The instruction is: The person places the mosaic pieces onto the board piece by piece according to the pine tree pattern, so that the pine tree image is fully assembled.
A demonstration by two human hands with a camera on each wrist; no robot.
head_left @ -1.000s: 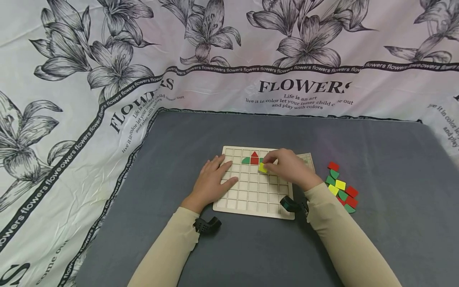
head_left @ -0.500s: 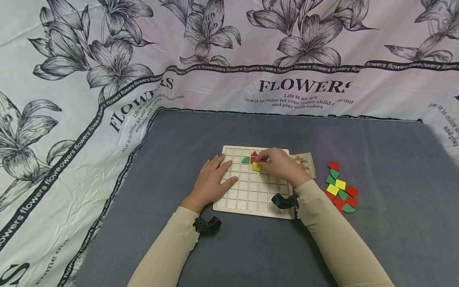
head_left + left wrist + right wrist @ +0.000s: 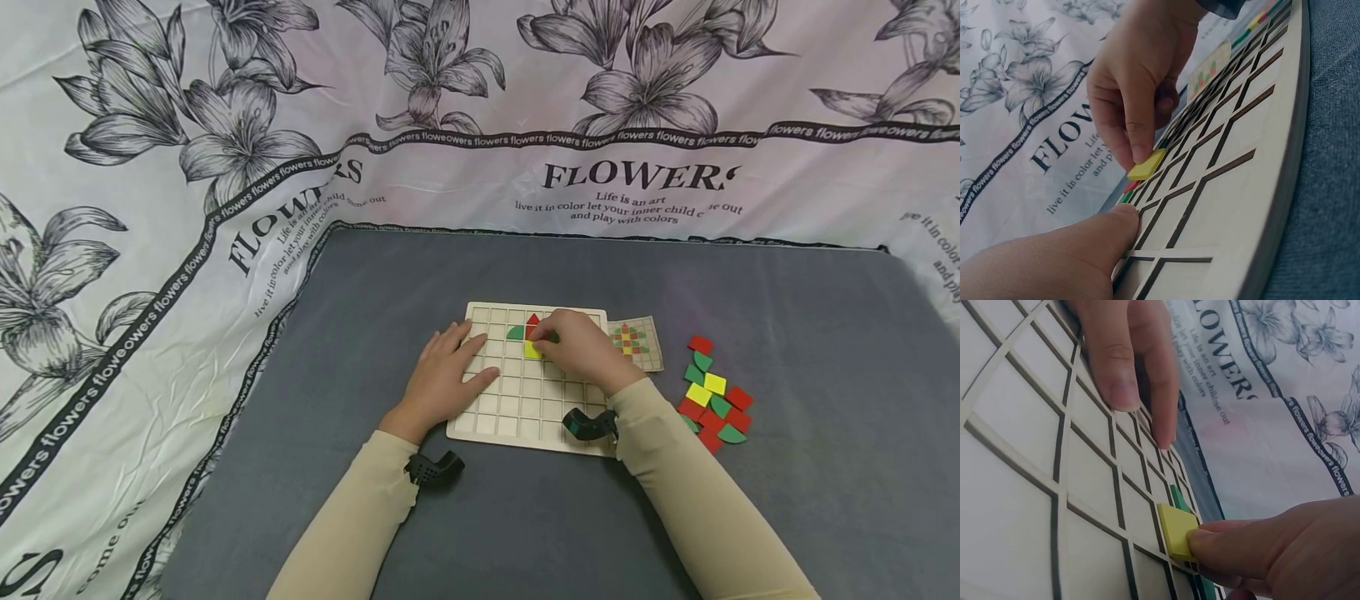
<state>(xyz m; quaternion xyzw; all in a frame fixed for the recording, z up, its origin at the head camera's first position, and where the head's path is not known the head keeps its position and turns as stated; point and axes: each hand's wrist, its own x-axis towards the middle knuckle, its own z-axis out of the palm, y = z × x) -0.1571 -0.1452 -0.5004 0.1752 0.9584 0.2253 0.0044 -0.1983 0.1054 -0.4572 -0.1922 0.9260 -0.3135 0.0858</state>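
The person's right hand (image 3: 581,346) pinches a yellow square tile (image 3: 532,350) between thumb and fingers at the grid of a pale board (image 3: 517,404); whether the tile sits fully in its cell cannot be told. The left hand (image 3: 444,382) rests on the board's left side, fingers spread and extended, gripping nothing. Just beyond the yellow tile stand a red square (image 3: 529,332) and, above that, a red triangle (image 3: 533,319), with a green rounded piece (image 3: 515,332) to the left. A small pattern card (image 3: 636,340) lies at the board's right edge. Farther right, a cluster of red, yellow and green pieces (image 3: 718,406) lies on the grey tabletop (image 3: 840,375), before a flower-printed cloth (image 3: 450,187).
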